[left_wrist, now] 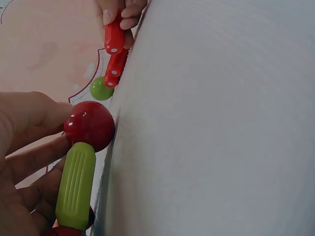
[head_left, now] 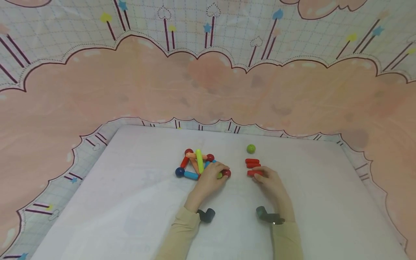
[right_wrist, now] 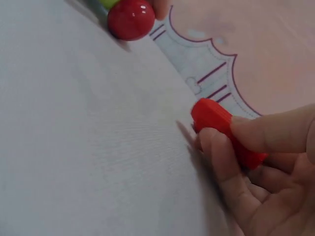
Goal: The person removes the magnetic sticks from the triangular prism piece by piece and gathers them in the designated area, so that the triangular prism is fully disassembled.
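My right hand (head_left: 269, 181) pinches a red rod (right_wrist: 221, 130) between thumb and fingers, low over the white table. My left hand (head_left: 210, 179) holds a glossy red ball (left_wrist: 90, 126) at the right corner of a structure of rods and balls. From that ball a ribbed light-green rod (left_wrist: 76, 184) runs toward another red ball at the bottom of the left wrist view. The structure also has a dark blue ball (head_left: 180, 172), a blue rod (head_left: 191, 175), orange rods and a yellow-green rod (head_left: 199, 161) lying across its top. The left hand hides part of its right side.
Beyond the right hand, two more red rods (head_left: 252, 161) lie side by side, with a green ball (head_left: 251, 148) behind them. The white tabletop (head_left: 130, 209) ends at a far edge, where a peach-patterned cloth (head_left: 208, 94) rises.
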The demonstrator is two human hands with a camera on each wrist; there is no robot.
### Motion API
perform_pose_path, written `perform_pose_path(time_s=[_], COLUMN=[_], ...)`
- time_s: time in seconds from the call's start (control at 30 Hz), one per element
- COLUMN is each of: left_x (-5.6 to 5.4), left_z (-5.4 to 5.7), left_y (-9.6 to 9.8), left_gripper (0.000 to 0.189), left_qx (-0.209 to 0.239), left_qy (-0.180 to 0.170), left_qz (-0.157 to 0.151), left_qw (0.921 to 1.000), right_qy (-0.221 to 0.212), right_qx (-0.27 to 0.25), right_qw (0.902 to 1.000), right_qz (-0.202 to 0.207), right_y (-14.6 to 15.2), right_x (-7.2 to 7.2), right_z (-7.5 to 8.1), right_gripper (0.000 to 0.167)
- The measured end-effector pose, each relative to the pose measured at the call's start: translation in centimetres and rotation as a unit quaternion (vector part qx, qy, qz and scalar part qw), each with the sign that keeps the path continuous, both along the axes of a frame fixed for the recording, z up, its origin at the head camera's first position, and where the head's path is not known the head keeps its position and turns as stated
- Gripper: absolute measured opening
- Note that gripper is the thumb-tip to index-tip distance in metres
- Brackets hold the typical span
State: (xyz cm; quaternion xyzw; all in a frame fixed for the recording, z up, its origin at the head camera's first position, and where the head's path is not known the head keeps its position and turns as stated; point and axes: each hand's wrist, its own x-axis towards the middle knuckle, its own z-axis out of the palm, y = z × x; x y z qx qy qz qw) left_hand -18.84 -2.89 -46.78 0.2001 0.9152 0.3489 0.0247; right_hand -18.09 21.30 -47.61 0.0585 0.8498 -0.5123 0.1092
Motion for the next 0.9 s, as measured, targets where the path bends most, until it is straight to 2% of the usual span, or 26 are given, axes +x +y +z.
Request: perform_pose_path(time_s=[0.1,0.27,0.53,0.77,0.9], left_x=[0.0,0.0,0.0,0.2,0.3], left_z=[0.0,0.0,0.0,0.4,0.7], left_y=[0.0,-0.1,0.0,-0.4,-0.6], left_gripper=[0.029,0.028,0.028,0.026,0.025], left_qx=[0.002,0.005,0.006,0.009,0.014], left_qy=[-0.001,0.000,0.002,0.005,0.001], left_qz=[0.000,-0.001,-0.001,-0.009,-0.010], left_qw=[1.0000,1.0000,1.0000,0.9999,0.9999], right_qy=[-0.002,0.002,0.039,0.070,0.071], right_qx=[-0.008,-0.056,-0.026,-0.051,-0.026], right_qw=[0.9995,0.9947,0.9857,0.9774,0.9771], right_qz=[-0.032,-0.086,-0.162,-0.193,-0.199], right_y=[-0.1,-0.5,-1.2,-1.5,-1.6], right_x=[0.1,0.0,-0.4,-0.5,-0.6], right_z=[0.1,0.0,-0.6,-0.9,-0.9], right_gripper=[0.032,0.036,0.033,0.033,0.031])
